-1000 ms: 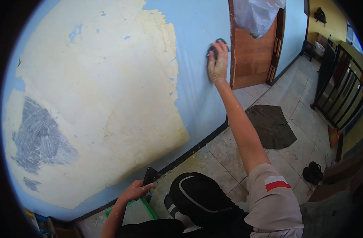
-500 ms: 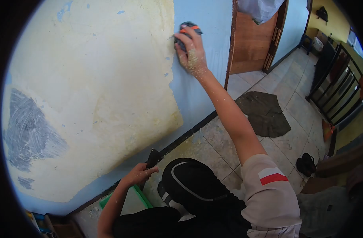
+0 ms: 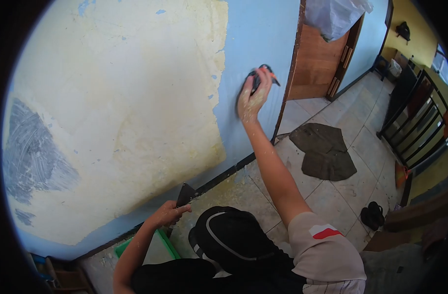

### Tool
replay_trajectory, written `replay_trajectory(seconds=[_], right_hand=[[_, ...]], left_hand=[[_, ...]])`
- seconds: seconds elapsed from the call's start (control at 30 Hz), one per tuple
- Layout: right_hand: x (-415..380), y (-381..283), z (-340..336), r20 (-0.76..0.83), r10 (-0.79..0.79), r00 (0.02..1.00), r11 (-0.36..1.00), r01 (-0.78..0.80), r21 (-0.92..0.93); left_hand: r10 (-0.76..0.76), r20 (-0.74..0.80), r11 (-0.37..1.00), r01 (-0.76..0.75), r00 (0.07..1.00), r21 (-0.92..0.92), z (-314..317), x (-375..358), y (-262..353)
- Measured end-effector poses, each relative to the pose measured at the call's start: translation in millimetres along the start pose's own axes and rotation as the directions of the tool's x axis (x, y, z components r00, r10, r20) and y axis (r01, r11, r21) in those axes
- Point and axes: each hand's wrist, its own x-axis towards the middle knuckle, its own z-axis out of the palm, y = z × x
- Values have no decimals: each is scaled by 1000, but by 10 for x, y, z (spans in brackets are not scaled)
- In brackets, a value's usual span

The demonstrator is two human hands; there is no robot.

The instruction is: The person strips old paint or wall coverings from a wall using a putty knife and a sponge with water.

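My right hand (image 3: 253, 100) is closed around a black-and-orange tool that looks like a hand sanding block (image 3: 256, 82), held at the blue wall (image 3: 253, 41) right of the peeled patch. The hand hides much of it, and pale dust speckles my skin. Lower down, my left hand (image 3: 168, 214) grips a putty knife (image 3: 186, 194), its dark blade pointing up near the skirting. The peeled cream patch (image 3: 150, 98) has a ragged edge, with blue flecks left on it. A grey scratched area (image 3: 35, 157) lies at its left side.
A green-rimmed tray (image 3: 171, 245) sits on the floor below my left arm. Dark cloth (image 3: 327, 154) lies on the tiles. Black sandals (image 3: 372, 215), a dark railing (image 3: 420, 120) and a wooden door (image 3: 314, 61) stand to the right. Scrapings litter the floor along the wall.
My right hand has moved down and to the right over the blue paint with the sanding block. The left hand still holds the putty knife, whose blade now shows broader. The view has shifted slightly.
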Motion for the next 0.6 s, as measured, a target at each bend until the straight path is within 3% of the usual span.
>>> replay_trajectory(seconds=[0.07,0.13,0.27,0.3,0.37,0.5,0.57,0.6], right_hand=[[-251,-171,18,80,5,997,997,-11,74],[-386,-248,-49,272,-285,919,958,272,86],[86,41,-17,249,-366,897,929,339,146],[248,76,29,250,-363,897,930,336,146],[573,34,106,17,-139,990,988,138,68],[588,-172,241,-95,-17,995,991,29,130],[208,-217,216,60,-239,969,970,235,63],[-37,-249,158,144,-351,925,933,332,142]], left_hand=[[-43,11,999,42,999,24,42,102,40],[-47,79,996,41,996,80,108,204,14],[-40,133,996,29,990,81,148,240,-8],[-29,145,999,27,989,17,111,273,-96],[-21,155,999,28,988,-45,92,292,-115],[-54,87,997,59,995,-51,60,361,-109],[-51,89,996,58,995,-71,105,413,-103],[-70,102,994,78,992,-72,107,409,-36]])
